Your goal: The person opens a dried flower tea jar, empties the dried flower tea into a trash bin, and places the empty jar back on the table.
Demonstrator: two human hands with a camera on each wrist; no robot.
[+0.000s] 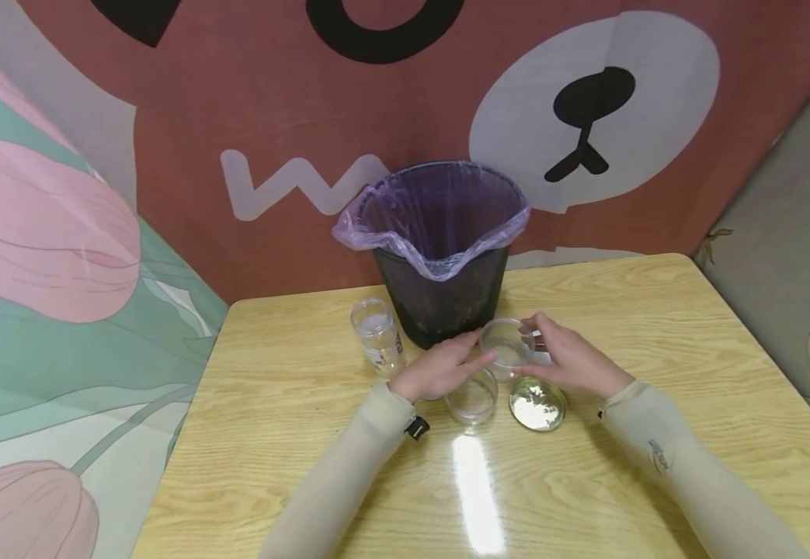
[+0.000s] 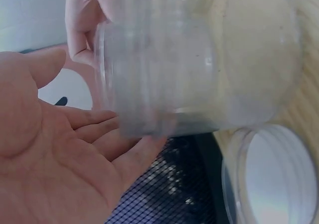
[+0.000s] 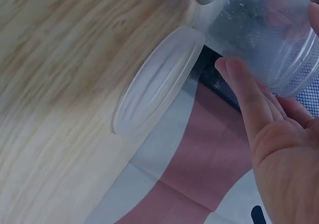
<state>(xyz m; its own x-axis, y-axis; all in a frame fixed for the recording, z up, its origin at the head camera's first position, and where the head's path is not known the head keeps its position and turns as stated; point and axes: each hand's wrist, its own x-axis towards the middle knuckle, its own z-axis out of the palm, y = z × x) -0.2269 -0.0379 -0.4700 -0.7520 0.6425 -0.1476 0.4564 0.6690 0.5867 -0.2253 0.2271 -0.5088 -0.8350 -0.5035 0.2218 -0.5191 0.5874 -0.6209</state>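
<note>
A clear plastic jar (image 1: 507, 345) stands between the two hands, in front of the bin. My right hand (image 1: 574, 360) holds it from the right, thumb and fingers on opposite sides of the jar's wall (image 3: 264, 30). From the left, my left hand (image 1: 441, 368) reaches beside it with fairly straight fingers; in the left wrist view the fingertips touch the jar (image 2: 164, 74). Close in front is a second clear round container (image 1: 472, 400). A shiny gold-green round container (image 1: 537, 404) sits to its right. In the right wrist view, a pale translucent round lid (image 3: 159, 84) lies near the bin.
A black mesh bin (image 1: 443, 295) lined with a purple bag (image 1: 439, 264) stands at the back of the wooden table (image 1: 272, 419). Left of it is a tall clear printed jar (image 1: 379, 338). A patterned cloth (image 1: 293, 85) hangs behind.
</note>
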